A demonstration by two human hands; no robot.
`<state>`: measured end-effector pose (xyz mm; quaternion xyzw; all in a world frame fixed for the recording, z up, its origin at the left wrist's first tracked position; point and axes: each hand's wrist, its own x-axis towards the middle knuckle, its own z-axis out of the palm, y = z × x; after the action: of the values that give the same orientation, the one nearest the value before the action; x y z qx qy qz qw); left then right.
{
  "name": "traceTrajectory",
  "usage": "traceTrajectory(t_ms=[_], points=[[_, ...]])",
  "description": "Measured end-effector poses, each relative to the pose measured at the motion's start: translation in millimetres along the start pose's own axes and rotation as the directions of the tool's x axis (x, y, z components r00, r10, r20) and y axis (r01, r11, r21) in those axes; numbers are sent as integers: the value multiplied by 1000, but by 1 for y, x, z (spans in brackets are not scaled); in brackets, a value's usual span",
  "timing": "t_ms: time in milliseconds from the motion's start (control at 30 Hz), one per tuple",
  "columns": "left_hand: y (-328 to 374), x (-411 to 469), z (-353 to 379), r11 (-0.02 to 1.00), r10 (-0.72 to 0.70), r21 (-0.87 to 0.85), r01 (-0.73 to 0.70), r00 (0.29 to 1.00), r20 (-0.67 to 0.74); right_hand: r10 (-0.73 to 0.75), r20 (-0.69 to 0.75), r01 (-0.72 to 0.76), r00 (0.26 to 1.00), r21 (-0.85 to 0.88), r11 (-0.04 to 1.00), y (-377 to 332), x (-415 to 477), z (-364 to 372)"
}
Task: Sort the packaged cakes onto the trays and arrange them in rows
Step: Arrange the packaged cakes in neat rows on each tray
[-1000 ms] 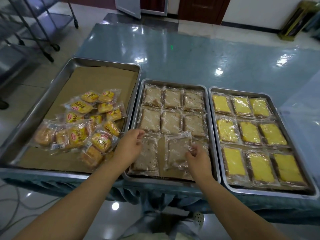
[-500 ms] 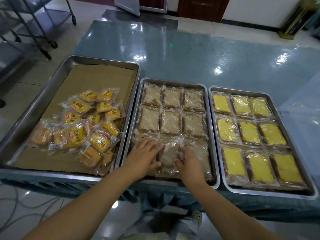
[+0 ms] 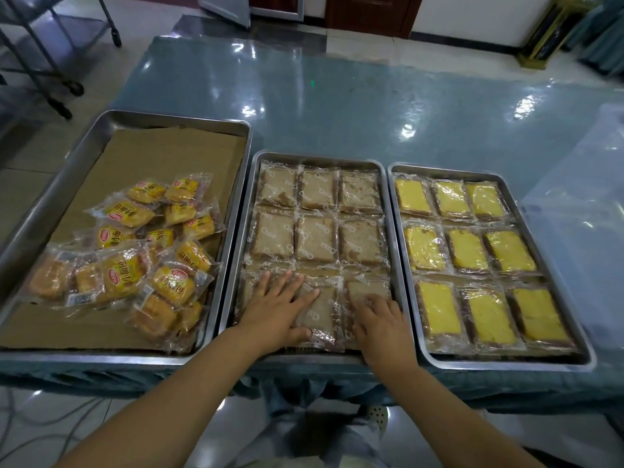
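Now left hand [image 3: 280, 309] and right hand [image 3: 381, 324] press flat on near-edge brown cakes [image 3: 324, 307].

We lay our left hand [image 3: 280, 309] flat, fingers spread, on the near row of brown cake slices in clear wrap [image 3: 315, 238] in the middle shiny metal tray [image 3: 320, 156]. Our right hand [image 3: 381, 322] rests on the same row. Left of the middle tray, a bigger metal tray [image 3: 175, 117] holds a loose heap of small yellow-wrapped buns [image 3: 135, 258]. Right of the middle tray, another metal tray [image 3: 456, 171] holds yellow cake slices [image 3: 469, 244] in three neat rows.
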<state>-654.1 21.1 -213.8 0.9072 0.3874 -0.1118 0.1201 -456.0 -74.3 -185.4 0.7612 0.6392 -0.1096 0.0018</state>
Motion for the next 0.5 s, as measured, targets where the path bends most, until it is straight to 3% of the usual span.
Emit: traceTrajectory(t_ms=[200,500], points=[[30,17,-4,989,144,-23,-145,988,-63,-11,9,11,1000,-19,1000,3,-1,1],[25,24,6,985,130,120,-125,991,-32,-26,-37,25,999,-26,999,4,-3,1]])
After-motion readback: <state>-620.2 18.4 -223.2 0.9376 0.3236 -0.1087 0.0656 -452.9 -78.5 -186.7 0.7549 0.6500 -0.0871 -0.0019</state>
